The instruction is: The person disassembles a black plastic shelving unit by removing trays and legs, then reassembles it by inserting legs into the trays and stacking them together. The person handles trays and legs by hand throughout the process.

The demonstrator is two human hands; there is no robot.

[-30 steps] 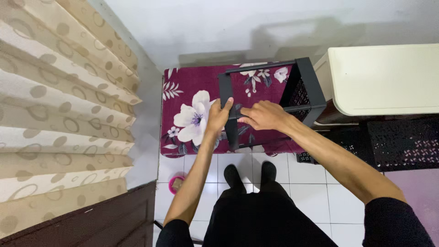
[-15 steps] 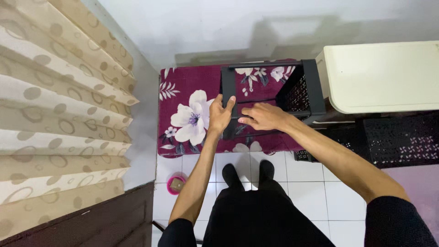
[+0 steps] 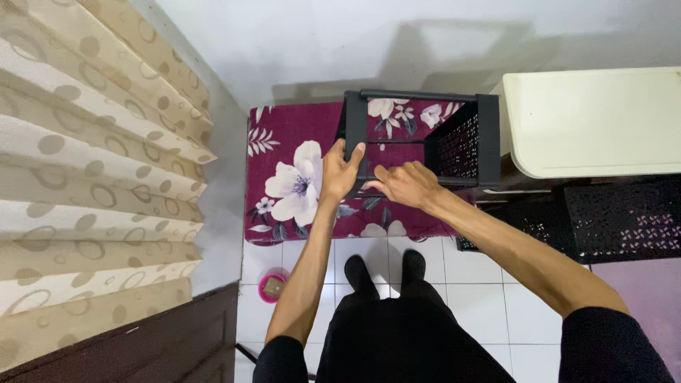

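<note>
Gripping the black rack point(image 3: 418, 142) at its near left corner, the left hand point(image 3: 340, 170) wraps its fingers around the upright post with the thumb up along it, closed on the post. The right hand point(image 3: 404, 186) lies just beside it on the near lower rail, fingers curled loosely over the bar; whether it truly clamps the rail I cannot tell. The rack stands in the upper middle of the frame, over a maroon flowered mat point(image 3: 298, 177), with its perforated right panel close to the cream table point(image 3: 596, 120) at the upper right. To handle this well, I judge that the left hand should steady the post while the right works the rail, since both hands sit on one corner and the far side is unsupported and could swing or tip. Keeping the frame square and low over the mat would spare the joints. More black perforated panels point(image 3: 610, 220) lie at the right, a beige curtain point(image 3: 92, 177) fills the left, and a small pink cup point(image 3: 272, 287) sits on the white tile floor point(image 3: 468, 284) near the feet.
</note>
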